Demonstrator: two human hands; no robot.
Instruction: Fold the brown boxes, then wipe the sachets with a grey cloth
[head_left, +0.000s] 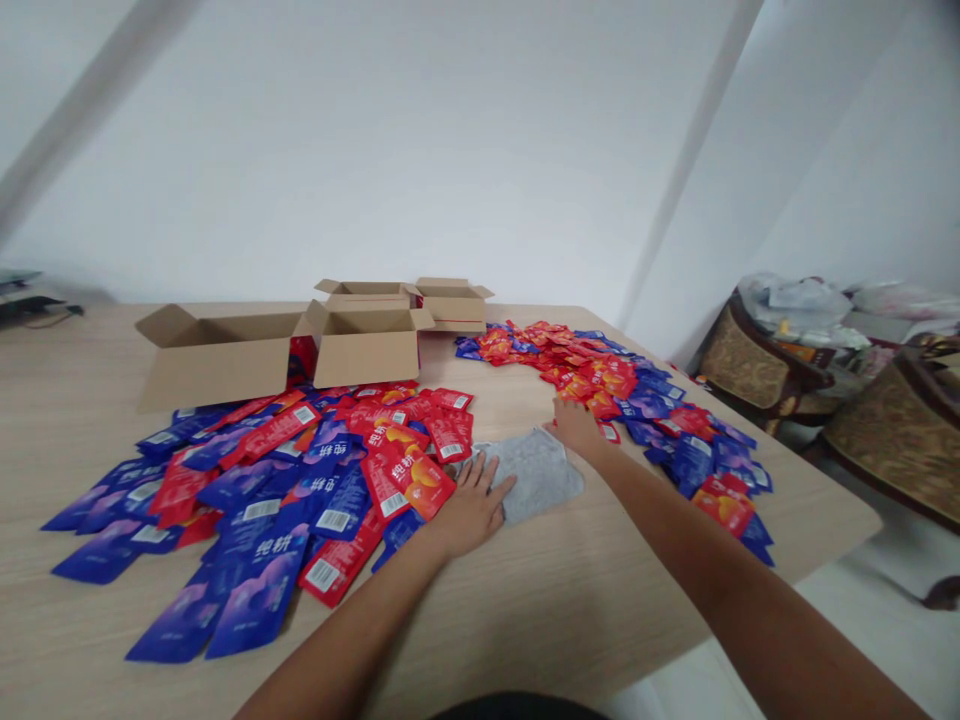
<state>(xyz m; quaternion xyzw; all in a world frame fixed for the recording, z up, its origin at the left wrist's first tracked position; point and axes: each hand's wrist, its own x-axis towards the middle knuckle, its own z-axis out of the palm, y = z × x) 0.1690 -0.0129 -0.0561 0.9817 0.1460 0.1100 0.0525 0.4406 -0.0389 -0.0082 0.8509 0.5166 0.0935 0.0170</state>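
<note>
A grey cloth [534, 472] lies flat on the table between two spreads of red and blue printed packets. My left hand [471, 508] rests palm down with fingers spread over the cloth's left edge, right beside a red packet [412, 475]. At the cloth's far right corner is my right hand [576, 428], its fingers bent and close together on that corner; the fingertips are partly hidden. Red packets [600, 380] lie just beyond and to the right of this hand.
Several open cardboard boxes [367, 348] stand behind the left packet pile [277, 490]. A curved row of packets [690, 460] follows the table's right edge. Chairs with bags [795, 305] stand right of the table; a white wall [420, 140] rises behind.
</note>
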